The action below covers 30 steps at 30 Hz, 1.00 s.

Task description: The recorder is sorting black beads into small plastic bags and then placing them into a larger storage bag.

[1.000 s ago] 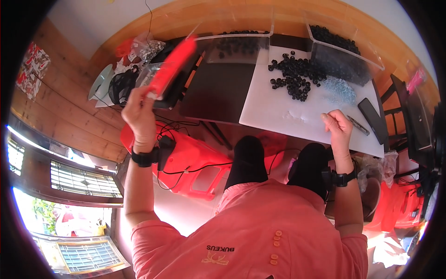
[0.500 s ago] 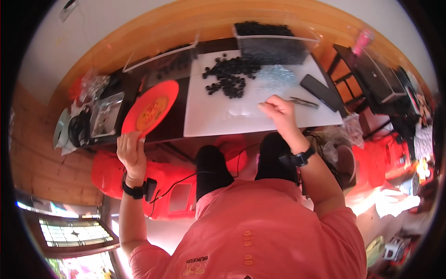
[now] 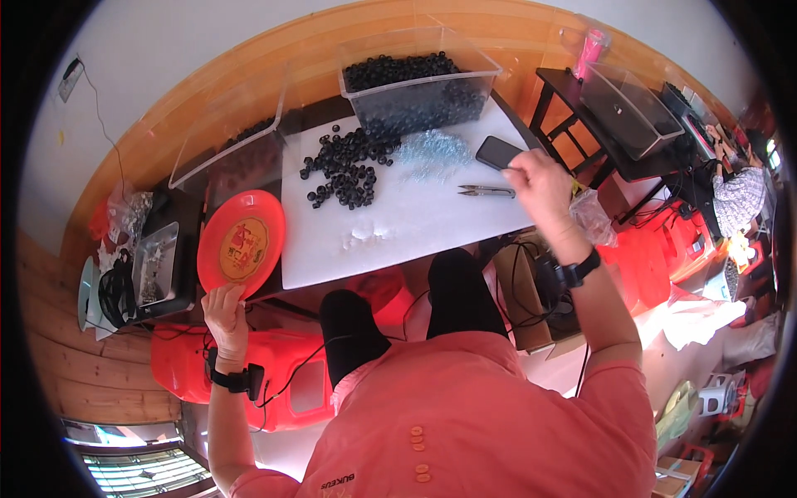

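Note:
My left hand (image 3: pixel 226 319) is by the near rim of a round red plate (image 3: pixel 207 264) with a yellow printed centre. Its fingers are curled together; whatever they may hold is too small to make out. Over the right side of a white board (image 3: pixel 332 266), my right hand (image 3: pixel 541 189) has thumb and fingers pinched, their contents hidden. Just left of it lies a pair of thread snips (image 3: pixel 486 191), and a black phone (image 3: pixel 498 153) lies beyond the fingertips. Loose black ring-like beads (image 3: pixel 353 170) are spread on the board beside a pile of thin pale-blue pieces (image 3: pixel 433 156).
A clear bin (image 3: pixel 419 95) full of black beads stands at the board's far edge, another clear bin (image 3: pixel 228 153) at far left. A metal tray (image 3: pixel 156 261) lies left of the plate. Right are a cardboard box (image 3: pixel 519 303), a side table (image 3: pixel 573 91) and another person (image 3: pixel 739 195).
My right hand has moved right across the board, from left of the snips to their right. My left hand stays by the plate's rim. The whole view has shifted.

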{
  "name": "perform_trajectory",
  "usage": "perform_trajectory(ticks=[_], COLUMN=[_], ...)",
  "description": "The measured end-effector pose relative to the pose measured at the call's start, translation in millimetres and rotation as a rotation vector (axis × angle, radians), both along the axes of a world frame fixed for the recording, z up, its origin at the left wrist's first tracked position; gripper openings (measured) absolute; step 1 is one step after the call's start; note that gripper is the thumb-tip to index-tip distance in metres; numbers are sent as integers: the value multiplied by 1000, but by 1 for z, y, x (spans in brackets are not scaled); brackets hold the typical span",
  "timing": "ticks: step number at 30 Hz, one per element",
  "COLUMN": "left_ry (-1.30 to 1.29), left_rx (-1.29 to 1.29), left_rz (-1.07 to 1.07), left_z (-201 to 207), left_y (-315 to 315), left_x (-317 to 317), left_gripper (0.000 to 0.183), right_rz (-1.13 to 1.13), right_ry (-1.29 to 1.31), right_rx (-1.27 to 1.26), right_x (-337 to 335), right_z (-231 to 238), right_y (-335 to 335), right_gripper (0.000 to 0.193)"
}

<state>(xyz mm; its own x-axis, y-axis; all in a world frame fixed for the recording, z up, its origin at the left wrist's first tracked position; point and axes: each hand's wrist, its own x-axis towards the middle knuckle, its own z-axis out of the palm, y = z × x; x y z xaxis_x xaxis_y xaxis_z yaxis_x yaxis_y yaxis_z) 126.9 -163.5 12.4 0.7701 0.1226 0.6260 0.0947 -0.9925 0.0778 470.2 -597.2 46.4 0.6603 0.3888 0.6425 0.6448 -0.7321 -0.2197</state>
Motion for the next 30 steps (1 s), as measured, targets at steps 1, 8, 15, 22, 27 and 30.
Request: perform_trajectory(ticks=[1,8,15,22,27,30], left_ry=[5,10,-119,-175,-217,-154], left_rx=[-5,-15,33,-11,-128,-256], left_rz=[-2,36,38,-123,-301,-349], left_z=[1,2,13,15,5,-3], left_y=[1,-15,-53,-75,-90,-102], left_x=[5,14,24,33,25,22], left_gripper=[31,37,36,36,32,29], right_rz=[-3,-143,-71,-46,198,291], right_ry=[-3,393,600,463,694,712], right_rx=[2,-325,-127,-130,267,515], right_x=[12,54,66,63,88,80], right_z=[-1,-5,12,26,-3,4], right_y=[-14,-51,-53,-41,-51,-55], right_gripper=[16,57,69,42,30,26])
